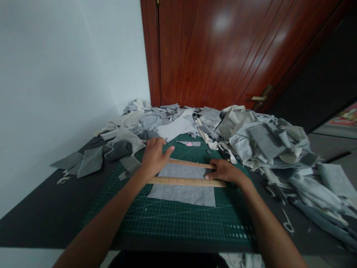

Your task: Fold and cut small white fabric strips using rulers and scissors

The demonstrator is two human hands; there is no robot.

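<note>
A piece of grey fabric (184,194) lies flat on a green cutting mat (173,221). Across it run two wooden rulers, a nearer ruler (184,181) and a farther ruler (189,163), with a strip of the cloth showing between them. My left hand (154,158) is at the left end of the farther ruler, its thumb held apart from the fingers. At the opposite end, my right hand (225,171) has its curved fingers round the farther ruler's tip, and its thumb rests close to the nearer ruler. My right palm is hidden.
Heaped fabric scraps (264,139) crowd the right side and back of the black table (55,208). White paper (177,128) lies behind the mat. Grey fabric pieces (90,162) lie to the left. A small pink triangle (189,144) rests on a scrap. A wooden door (212,56) stands behind.
</note>
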